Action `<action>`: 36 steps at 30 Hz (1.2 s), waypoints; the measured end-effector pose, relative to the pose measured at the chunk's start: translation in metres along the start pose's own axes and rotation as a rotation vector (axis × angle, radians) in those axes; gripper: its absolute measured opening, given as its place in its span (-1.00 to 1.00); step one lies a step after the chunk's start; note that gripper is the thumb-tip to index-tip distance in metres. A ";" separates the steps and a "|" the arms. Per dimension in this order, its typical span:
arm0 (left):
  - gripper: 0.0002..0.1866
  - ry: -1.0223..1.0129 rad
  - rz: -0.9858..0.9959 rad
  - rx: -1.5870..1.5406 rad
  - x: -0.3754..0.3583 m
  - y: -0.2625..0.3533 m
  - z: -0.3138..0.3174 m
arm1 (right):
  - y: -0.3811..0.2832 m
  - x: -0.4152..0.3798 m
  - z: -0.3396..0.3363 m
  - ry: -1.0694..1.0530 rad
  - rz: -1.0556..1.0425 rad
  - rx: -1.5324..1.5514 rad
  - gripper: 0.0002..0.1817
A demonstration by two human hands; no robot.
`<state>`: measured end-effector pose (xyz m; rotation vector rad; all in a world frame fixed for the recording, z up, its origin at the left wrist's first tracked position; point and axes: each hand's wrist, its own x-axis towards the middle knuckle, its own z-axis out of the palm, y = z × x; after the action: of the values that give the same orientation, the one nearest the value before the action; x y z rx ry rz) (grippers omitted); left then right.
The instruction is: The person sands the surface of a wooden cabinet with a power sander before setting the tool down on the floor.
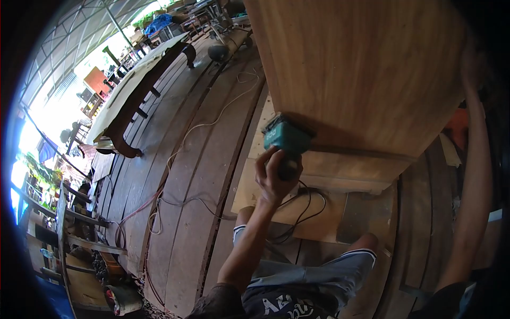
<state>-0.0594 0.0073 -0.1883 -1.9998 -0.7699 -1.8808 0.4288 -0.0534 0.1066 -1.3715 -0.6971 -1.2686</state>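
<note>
My left hand [273,173] is wrapped round a teal electric sander [287,135] with a dark grip end. The sander's pad is against the lower left edge of a large wooden cabinet [350,69], whose broad brown panel faces me. A black cord [311,204] loops down from near the sander to the floor. My right arm reaches up along the cabinet's right side, and my right hand [472,66] is at that far edge, in deep shadow. Its fingers cannot be made out.
Under the cabinet lie flat boards [313,226] on a plank floor [186,234]. Cables [196,126] run across the planks at left. A long low table [125,98] with curved legs stands at upper left. Wooden frames [87,242] and clutter fill the lower left.
</note>
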 end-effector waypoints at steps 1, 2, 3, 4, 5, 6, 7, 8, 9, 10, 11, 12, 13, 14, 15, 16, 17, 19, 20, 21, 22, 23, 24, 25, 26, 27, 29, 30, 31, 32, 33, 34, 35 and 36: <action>-0.37 0.020 -0.025 0.010 -0.001 0.003 0.003 | 0.011 0.004 0.006 0.003 -0.005 0.004 -0.15; -0.36 0.033 -0.053 0.016 -0.003 0.005 0.004 | 0.024 0.006 0.009 -0.031 -0.010 -0.014 -0.15; -0.36 0.028 -0.066 0.015 0.002 0.008 0.003 | 0.032 0.006 0.010 -0.074 -0.016 -0.034 -0.14; -0.36 0.018 -0.047 -0.005 0.017 0.009 0.002 | 0.021 0.004 0.006 -0.082 -0.020 -0.037 -0.14; -0.36 0.004 -0.023 -0.025 0.034 0.008 0.000 | 0.009 0.002 0.004 -0.077 0.005 0.050 -0.21; -0.35 0.028 -0.008 -0.015 0.053 0.010 -0.001 | -0.015 -0.001 -0.004 -0.074 0.032 0.135 -0.25; -0.34 0.053 0.006 -0.009 0.075 0.013 0.000 | -0.037 -0.002 -0.011 -0.067 0.059 0.216 -0.29; -0.33 0.079 -0.008 0.011 0.096 0.016 -0.001 | -0.056 -0.004 -0.020 -0.068 0.087 0.291 -0.30; -0.32 0.104 -0.021 0.028 0.112 0.017 -0.002 | -0.062 -0.007 -0.028 -0.067 0.116 0.360 -0.30; -0.32 0.091 -0.023 0.011 0.123 0.017 -0.001 | -0.060 -0.005 -0.029 -0.106 0.106 0.392 -0.38; -0.31 0.131 -0.044 0.028 0.132 0.015 -0.001 | -0.059 -0.004 -0.030 -0.104 0.107 0.372 -0.38; -0.29 0.170 -0.067 0.049 0.136 0.015 -0.002 | -0.060 -0.005 -0.031 -0.131 0.138 0.377 -0.38; -0.29 0.166 -0.066 0.038 0.131 0.011 -0.002 | -0.062 -0.004 -0.032 -0.150 0.168 0.388 -0.38; -0.28 0.160 -0.114 0.028 0.118 0.004 -0.004 | -0.065 -0.005 -0.033 -0.155 0.167 0.361 -0.38; -0.27 0.154 -0.159 0.019 0.104 -0.003 -0.005 | -0.066 -0.005 -0.034 -0.146 0.170 0.359 -0.38; -0.28 0.129 -0.206 0.036 0.086 -0.004 -0.010 | -0.066 -0.004 -0.035 -0.154 0.173 0.368 -0.38; -0.29 0.133 -0.252 -0.020 0.066 -0.009 -0.010 | -0.066 -0.004 -0.035 -0.165 0.177 0.378 -0.38; -0.30 0.138 -0.298 -0.075 0.030 -0.015 -0.009 | -0.063 -0.004 -0.034 -0.155 0.160 0.382 -0.38; -0.30 0.148 -0.455 -0.160 0.015 -0.014 -0.008 | -0.062 -0.005 -0.033 -0.151 0.139 0.386 -0.38; -0.30 0.161 -0.613 -0.245 0.004 -0.013 -0.005 | -0.062 -0.005 -0.032 -0.152 0.137 0.391 -0.38; -0.30 0.166 -0.615 -0.242 -0.003 -0.013 -0.002 | -0.061 -0.004 -0.031 -0.141 0.144 0.370 -0.37; -0.29 0.154 -0.589 -0.189 -0.009 -0.014 0.000 | -0.062 -0.004 -0.031 -0.132 0.152 0.349 -0.37; -0.28 0.139 -0.565 -0.134 -0.011 -0.012 -0.001 | -0.062 -0.005 -0.031 -0.139 0.154 0.355 -0.37; -0.28 0.140 -0.566 -0.125 -0.013 -0.010 -0.003 | -0.063 -0.005 -0.033 -0.142 0.154 0.348 -0.36; -0.28 0.118 -0.502 -0.048 -0.012 -0.008 -0.004 | -0.063 -0.005 -0.032 -0.138 0.154 0.342 -0.36; -0.27 0.095 -0.436 0.026 -0.010 -0.006 -0.003 | -0.059 -0.004 -0.029 -0.136 0.157 0.348 -0.36; -0.25 0.091 -0.408 0.075 -0.011 -0.004 -0.003 | -0.052 -0.003 -0.022 -0.063 0.096 0.391 -0.35; -0.25 0.086 -0.361 0.070 -0.013 -0.005 -0.002 | -0.055 -0.003 -0.023 -0.069 0.094 0.391 -0.35; -0.25 0.078 -0.316 0.064 -0.016 -0.004 -0.002 | -0.058 -0.004 -0.026 -0.074 0.103 0.396 -0.34; -0.28 0.073 -0.221 0.086 -0.016 -0.006 -0.003 | -0.061 -0.003 -0.028 -0.078 0.111 0.400 -0.33; -0.28 0.072 -0.224 0.084 -0.013 -0.011 -0.004 | -0.057 -0.001 -0.024 -0.080 0.109 0.398 -0.33; -0.30 0.035 -0.097 0.072 -0.009 -0.016 -0.006 | -0.051 0.001 -0.018 -0.041 0.051 0.443 -0.32; -0.33 -0.003 0.029 0.062 -0.004 -0.022 -0.009 | -0.046 0.002 -0.015 -0.004 -0.006 0.488 -0.31; -0.36 -0.001 0.110 0.072 0.006 -0.026 -0.012 | -0.048 0.001 -0.015 -0.004 -0.006 0.487 -0.31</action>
<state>-0.0835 0.0232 -0.1851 -1.9581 -0.7026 -1.7662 0.3808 -0.0563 0.1201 -0.9718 -0.9411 -1.0122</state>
